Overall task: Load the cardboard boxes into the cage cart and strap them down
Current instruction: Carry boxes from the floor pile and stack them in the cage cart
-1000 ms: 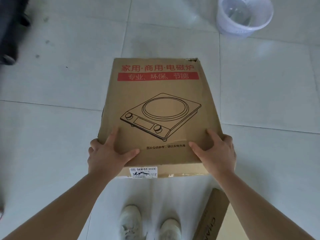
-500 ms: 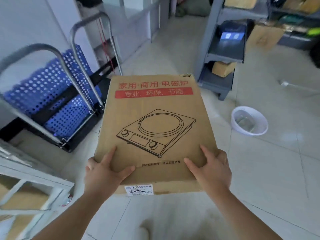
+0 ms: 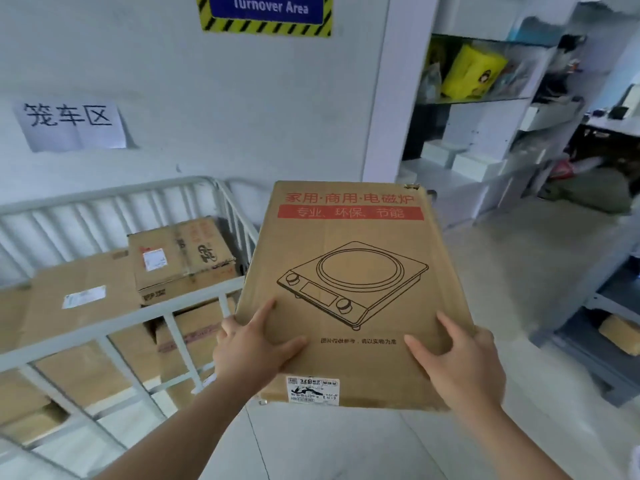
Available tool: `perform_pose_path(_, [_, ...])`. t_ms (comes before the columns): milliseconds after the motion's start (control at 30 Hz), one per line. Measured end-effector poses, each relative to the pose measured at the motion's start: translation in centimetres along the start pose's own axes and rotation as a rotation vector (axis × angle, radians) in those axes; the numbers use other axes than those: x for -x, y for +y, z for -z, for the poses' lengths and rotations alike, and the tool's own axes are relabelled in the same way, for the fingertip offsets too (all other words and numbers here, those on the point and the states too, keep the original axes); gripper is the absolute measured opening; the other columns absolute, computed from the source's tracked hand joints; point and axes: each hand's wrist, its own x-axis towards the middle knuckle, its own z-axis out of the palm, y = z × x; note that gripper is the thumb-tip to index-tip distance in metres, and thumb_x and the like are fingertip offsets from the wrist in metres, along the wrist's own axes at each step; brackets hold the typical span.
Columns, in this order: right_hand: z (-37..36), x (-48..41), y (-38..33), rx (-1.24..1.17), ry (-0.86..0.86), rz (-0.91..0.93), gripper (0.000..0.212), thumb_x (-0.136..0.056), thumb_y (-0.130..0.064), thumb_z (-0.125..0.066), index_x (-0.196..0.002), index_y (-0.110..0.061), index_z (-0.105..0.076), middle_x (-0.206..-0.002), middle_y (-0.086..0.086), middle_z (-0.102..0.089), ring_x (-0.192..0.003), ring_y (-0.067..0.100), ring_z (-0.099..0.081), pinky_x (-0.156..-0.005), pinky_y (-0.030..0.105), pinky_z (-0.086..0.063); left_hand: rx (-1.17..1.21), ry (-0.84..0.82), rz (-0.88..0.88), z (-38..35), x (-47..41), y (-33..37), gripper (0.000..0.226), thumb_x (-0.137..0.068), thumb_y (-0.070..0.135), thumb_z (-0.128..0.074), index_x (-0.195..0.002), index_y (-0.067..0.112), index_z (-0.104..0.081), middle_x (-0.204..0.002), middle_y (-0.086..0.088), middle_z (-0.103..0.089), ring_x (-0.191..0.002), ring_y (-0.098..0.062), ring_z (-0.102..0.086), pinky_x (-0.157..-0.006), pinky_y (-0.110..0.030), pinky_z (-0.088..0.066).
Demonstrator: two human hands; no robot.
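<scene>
I carry a flat cardboard box [image 3: 349, 271] printed with an induction cooker drawing and red Chinese text, held up in front of me. My left hand [image 3: 252, 348] grips its near left corner, thumb on top. My right hand [image 3: 460, 365] grips the near right corner the same way. To the left stands the white metal cage cart [image 3: 138, 315], with several cardboard boxes inside; a smaller box [image 3: 180, 258] sits on top of a large flat one [image 3: 79, 299]. The held box hangs just right of the cart's corner.
A white wall with a "Turnover Area" sign [image 3: 266, 12] and a paper label [image 3: 69, 124] rises behind the cart. Shelving [image 3: 485, 98] with a yellow bag stands at the right. A low grey rack [image 3: 606, 341] holding a box sits far right.
My view has swung from the floor, past a blue folding trolley and a white bin, up to the cage cart. The box stays in both hands, now raised beside the cart.
</scene>
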Motion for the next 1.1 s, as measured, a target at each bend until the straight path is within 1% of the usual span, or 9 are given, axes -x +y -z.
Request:
perform_pose_path(100, [-0.3, 0.3, -6.5, 0.004, -0.013, 0.120, 0.075, -0.067, -0.073, -0.059, -0.134, -0.040, -0.046, -0.125, 0.006, -0.042, -0.108, 0.024, -0.053, -0.083, 0.035, -0.047, 0.050, 0.067, 0.075, 4.6, -0.4, -3.8, 0.088, -0.062, 0.083, -0.054, -0.139, 0.058, -0.019, -0.131, -0.012, -0.033, -0.119, -0.033, -0.044, -0.100, -0.043, -0.043])
perform_pose_path(233, [-2.4, 1.2, -15.6, -0.009, -0.034, 0.259, 0.075, -0.068, -0.072, -0.060, -0.134, -0.039, -0.047, -0.123, 0.008, -0.044, -0.106, 0.026, -0.053, -0.079, 0.034, -0.047, 0.073, 0.156, 0.151, 10.8, -1.6, -9.5, 0.085, -0.066, 0.081, -0.053, -0.140, 0.056, -0.020, -0.130, -0.012, -0.035, -0.121, -0.033, -0.042, -0.101, -0.041, -0.041])
perform_pose_path(567, [-13.1, 7.2, -36.7, -0.044, -0.189, 0.456, 0.077, -0.069, -0.077, -0.053, -0.136, -0.040, -0.043, -0.131, 0.012, -0.042, -0.111, 0.029, -0.053, -0.076, 0.036, -0.049, -0.013, 0.291, 0.370, 25.2, -5.6, -26.8, 0.084, -0.066, 0.081, -0.053, -0.140, 0.054, -0.023, -0.132, -0.013, -0.037, -0.124, -0.033, -0.038, -0.101, -0.041, -0.040])
perform_pose_path(667, [-16.1, 8.7, -41.6, -0.062, -0.249, 0.512, 0.075, -0.071, -0.075, -0.055, -0.136, -0.040, -0.043, -0.130, 0.011, -0.042, -0.106, 0.026, -0.053, -0.065, 0.029, -0.043, -0.027, 0.303, 0.441, 27.8, -6.9, -31.2, 0.084, -0.066, 0.081, -0.054, -0.140, 0.055, -0.024, -0.131, -0.013, -0.037, -0.122, -0.033, -0.040, -0.098, -0.041, -0.043])
perform_pose_path(733, [-18.1, 9.1, -44.7, -0.070, -0.278, 0.545, 0.075, -0.071, -0.075, -0.055, -0.136, -0.039, -0.044, -0.128, 0.009, -0.044, -0.103, 0.024, -0.054, -0.065, 0.028, -0.041, -0.030, 0.309, 0.479, 29.1, -7.9, -33.7, 0.083, -0.066, 0.081, -0.054, -0.139, 0.055, -0.024, -0.130, -0.012, -0.038, -0.121, -0.032, -0.041, -0.097, -0.040, -0.044])
perform_pose_path(833, [-21.3, 9.1, -48.9, -0.060, -0.311, 0.589, 0.076, -0.070, -0.076, -0.054, -0.135, -0.040, -0.045, -0.130, 0.008, -0.045, -0.107, 0.025, -0.055, -0.072, 0.030, -0.048, -0.035, 0.307, 0.529, 30.6, -9.9, -37.1, 0.083, -0.066, 0.081, -0.054, -0.139, 0.055, -0.024, -0.129, -0.012, -0.039, -0.119, -0.032, -0.042, -0.096, -0.040, -0.043])
perform_pose_path(900, [-23.6, 8.8, -51.6, -0.054, -0.351, 0.616, 0.076, -0.069, -0.077, -0.053, -0.135, -0.040, -0.045, -0.134, 0.010, -0.042, -0.108, 0.026, -0.056, -0.069, 0.030, -0.051, -0.030, 0.301, 0.569, 31.3, -11.6, -39.5, 0.084, -0.063, 0.084, -0.052, -0.137, 0.057, -0.024, -0.128, -0.012, -0.038, -0.115, -0.032, -0.046, -0.093, -0.041, -0.047])
perform_pose_path(1000, [-26.8, 8.1, -55.9, -0.035, -0.389, 0.647, 0.075, -0.070, -0.076, -0.053, -0.136, -0.040, -0.044, -0.132, 0.009, -0.042, -0.101, 0.024, -0.057, -0.059, 0.026, -0.045, -0.046, 0.298, 0.624, 32.4, -14.5, -42.8, 0.088, -0.058, 0.090, -0.048, -0.137, 0.058, -0.023, -0.128, -0.015, -0.038, -0.109, -0.033, -0.050, -0.086, -0.044, -0.052])
perform_pose_path(1100, [-29.7, 7.1, -60.1, -0.018, -0.424, 0.680, 0.073, -0.073, -0.074, -0.054, -0.136, -0.040, -0.044, -0.131, 0.008, -0.042, -0.098, 0.023, -0.056, -0.058, 0.026, -0.038, -0.048, 0.307, 0.682, 33.6, -17.4, -45.2, 0.089, -0.060, 0.088, -0.049, -0.138, 0.056, -0.023, -0.130, -0.017, -0.038, -0.114, -0.034, -0.046, -0.090, -0.044, -0.050])
